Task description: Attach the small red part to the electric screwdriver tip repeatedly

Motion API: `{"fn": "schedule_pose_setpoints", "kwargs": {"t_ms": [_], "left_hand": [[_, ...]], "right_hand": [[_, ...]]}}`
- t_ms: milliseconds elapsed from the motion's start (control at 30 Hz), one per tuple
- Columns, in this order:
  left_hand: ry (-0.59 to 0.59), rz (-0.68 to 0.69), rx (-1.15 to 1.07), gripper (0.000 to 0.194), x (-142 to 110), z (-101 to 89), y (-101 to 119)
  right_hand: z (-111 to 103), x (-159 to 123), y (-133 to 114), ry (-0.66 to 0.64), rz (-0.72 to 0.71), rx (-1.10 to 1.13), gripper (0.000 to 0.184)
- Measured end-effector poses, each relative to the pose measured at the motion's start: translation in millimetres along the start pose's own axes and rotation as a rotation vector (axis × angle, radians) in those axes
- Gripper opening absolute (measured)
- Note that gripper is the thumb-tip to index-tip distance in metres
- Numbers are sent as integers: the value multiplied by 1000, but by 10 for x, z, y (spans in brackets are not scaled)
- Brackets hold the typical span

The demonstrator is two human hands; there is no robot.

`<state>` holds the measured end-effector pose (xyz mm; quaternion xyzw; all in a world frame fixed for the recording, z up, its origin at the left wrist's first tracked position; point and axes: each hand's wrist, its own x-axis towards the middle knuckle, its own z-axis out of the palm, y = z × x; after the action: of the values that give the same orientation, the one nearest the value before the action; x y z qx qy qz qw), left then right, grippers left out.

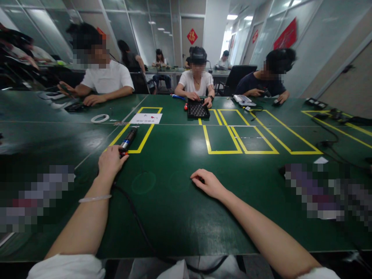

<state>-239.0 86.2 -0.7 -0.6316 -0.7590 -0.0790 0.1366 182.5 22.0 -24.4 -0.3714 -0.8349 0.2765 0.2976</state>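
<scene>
My left hand (pixel 112 161) is closed around the near end of a black cylindrical tool (pixel 128 138) with silver and blue bands. It lies slanted within a yellow-taped outline, its far end pointing away from me. A bit of red and orange shows by my fingertips. From under that hand a black cord (pixel 135 211) runs back across the table to the near edge; its join to the tool is hidden. My right hand (pixel 207 183) rests on the green table (pixel 174 217), fingers loosely curled together, with no object visible in them.
Beyond the tool lies a white paper sheet (pixel 146 118), with a white ring (pixel 100 118) to its left. Yellow tape (pixel 225 152) marks several rectangles. Opposite, a person works over a black tray (pixel 198 109). Other people sit left and right. Cables (pixel 328 143) lie at the right.
</scene>
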Motion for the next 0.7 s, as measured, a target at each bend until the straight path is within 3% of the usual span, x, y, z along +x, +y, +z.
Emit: {"fn": "schedule_pose_setpoints", "kwargs": {"t_ms": [100, 233, 367, 433, 500, 600, 700], "left_hand": [[-19, -30, -26, 34, -12, -14, 43], [18, -80, -82, 34, -35, -57, 110], [66, -92, -353, 35, -120, -120, 420], [-50, 26, -648, 37, -212, -161, 706], [-267, 224, -906, 39, -345, -213, 1034], [-539, 463, -1040, 39, -585, -306, 1463], [-695, 566, -1063, 43, -788, -398, 1706]], "right_hand": [[-4, -3, -3, -4, -5, -5, 12], [3, -5, 3, -4, -11, -16, 12], [2, 4, -14, -4, -14, -21, 12], [4, 9, -28, -7, -13, -25, 12], [14, 11, -35, -9, -7, -23, 12], [40, 4, -29, -7, 2, -2, 15], [63, -4, -24, -18, -2, 13, 30]]}}
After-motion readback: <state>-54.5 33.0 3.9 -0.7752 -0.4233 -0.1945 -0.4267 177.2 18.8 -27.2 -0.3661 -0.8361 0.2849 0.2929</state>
